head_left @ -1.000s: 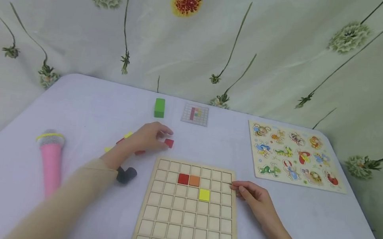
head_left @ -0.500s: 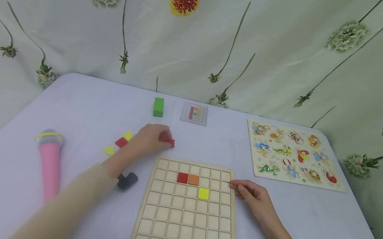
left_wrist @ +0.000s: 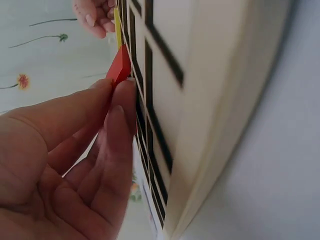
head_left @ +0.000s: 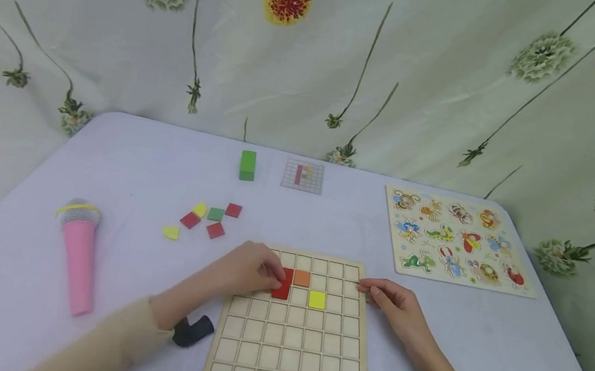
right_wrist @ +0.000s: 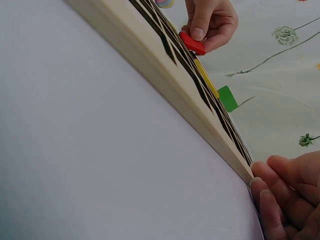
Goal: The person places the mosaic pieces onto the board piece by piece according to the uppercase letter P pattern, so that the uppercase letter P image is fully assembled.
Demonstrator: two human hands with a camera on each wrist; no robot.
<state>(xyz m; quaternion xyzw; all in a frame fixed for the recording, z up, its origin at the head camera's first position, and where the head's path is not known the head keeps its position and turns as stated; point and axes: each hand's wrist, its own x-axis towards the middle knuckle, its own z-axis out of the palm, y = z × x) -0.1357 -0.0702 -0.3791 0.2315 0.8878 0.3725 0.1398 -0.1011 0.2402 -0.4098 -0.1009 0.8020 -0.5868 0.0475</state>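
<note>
Left hand (head_left: 252, 268) pinches 1 red tile (head_left: 280, 293), tilted, above the grid board (head_left: 287, 357), at the near side of the seated red tile. Right hand (head_left: 395, 306) grips the board's right edge by the fingertips. Held tile judged light, stiff, smooth, hardly fragile; best taken by 2 opposite edges. Board, flat on the bench (head_left: 337, 227), probably slides easily; edge hold suits.

We counted two hands (head_left: 252, 268) (head_left: 397, 303), and one each of grid board (head_left: 271, 355), microphone (head_left: 79, 264), insect puzzle (head_left: 460, 241), green block (head_left: 247, 166) and card (head_left: 290, 181). Loose, we saw three red tiles (head_left: 216, 230), two yellow pieces (head_left: 171, 232), one green tile (head_left: 215, 214).
</note>
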